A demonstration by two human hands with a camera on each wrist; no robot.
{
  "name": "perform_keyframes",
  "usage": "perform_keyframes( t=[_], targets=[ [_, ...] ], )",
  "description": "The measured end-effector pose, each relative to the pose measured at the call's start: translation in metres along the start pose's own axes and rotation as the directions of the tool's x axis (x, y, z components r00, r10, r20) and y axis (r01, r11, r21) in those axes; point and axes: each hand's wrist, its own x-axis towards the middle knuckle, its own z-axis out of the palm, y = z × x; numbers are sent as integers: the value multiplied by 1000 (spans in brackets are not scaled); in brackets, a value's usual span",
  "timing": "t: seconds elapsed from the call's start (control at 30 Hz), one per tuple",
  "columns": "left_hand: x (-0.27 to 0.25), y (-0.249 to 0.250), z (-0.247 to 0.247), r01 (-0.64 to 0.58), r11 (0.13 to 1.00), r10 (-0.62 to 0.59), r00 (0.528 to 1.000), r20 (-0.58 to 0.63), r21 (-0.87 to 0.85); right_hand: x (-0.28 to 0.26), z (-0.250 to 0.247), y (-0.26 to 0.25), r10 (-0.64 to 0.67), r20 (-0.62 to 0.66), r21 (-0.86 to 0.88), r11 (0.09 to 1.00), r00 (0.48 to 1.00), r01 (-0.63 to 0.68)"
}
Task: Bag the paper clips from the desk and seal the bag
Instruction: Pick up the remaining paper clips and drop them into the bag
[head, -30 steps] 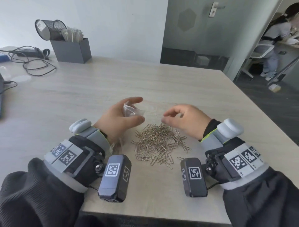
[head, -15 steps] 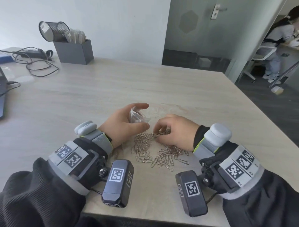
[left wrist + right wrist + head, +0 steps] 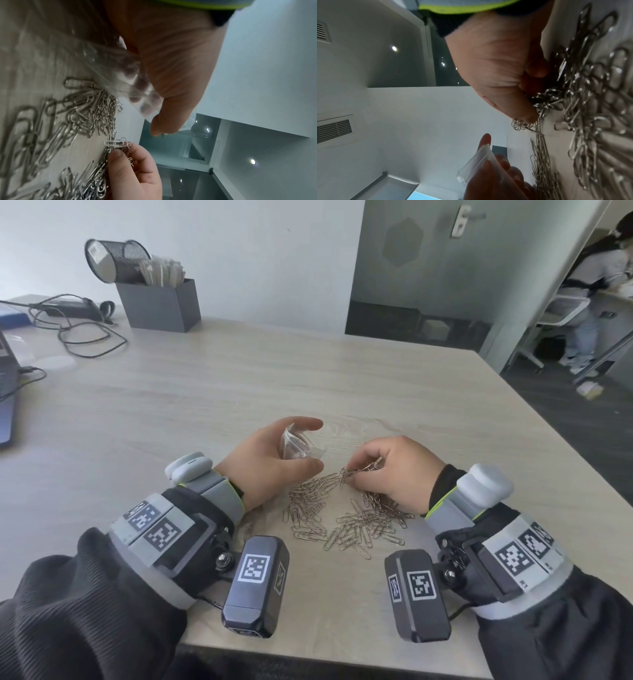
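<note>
A heap of silver paper clips (image 3: 346,518) lies on the pale wooden desk (image 3: 308,378) between my wrists. My left hand (image 3: 274,460) holds a small clear plastic bag (image 3: 298,445) between thumb and fingers, just left of the heap; the bag (image 3: 130,83) shows against the palm in the left wrist view, and again (image 3: 476,162) in the right wrist view. My right hand (image 3: 387,470) pinches a bunch of paper clips (image 3: 356,472) at the heap's far edge, close to the bag's mouth. That bunch (image 3: 116,147) (image 3: 539,108) sits between thumb and fingers.
A grey box (image 3: 161,302) with a tilted mesh pen cup (image 3: 116,261) stands at the back left, beside black cables (image 3: 78,330). A laptop edge (image 3: 7,398) lies at the far left. The desk's right edge borders an open doorway where a person (image 3: 596,289) stands.
My right hand came down onto the heap, gathered clips and now lifts a bunch toward the bag. The left hand with the bag has barely moved.
</note>
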Motion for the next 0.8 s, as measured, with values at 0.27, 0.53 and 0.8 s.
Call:
perform_keyframes(
  t=[0.27,0.53,0.8],
  targets=[
    [0,-2,3,-21,1000,21,999,37,-13,1,-12,-4,11,-99,356,934,995,25],
    [-2,3,5,-55,998,52,991,125,26,8,-4,-29,-16,-267,533,831,963,161],
    [-2,6,8,-13,999,9,996,93,44,8,19,-61,-70,-421,530,790,905,308]
  ],
)
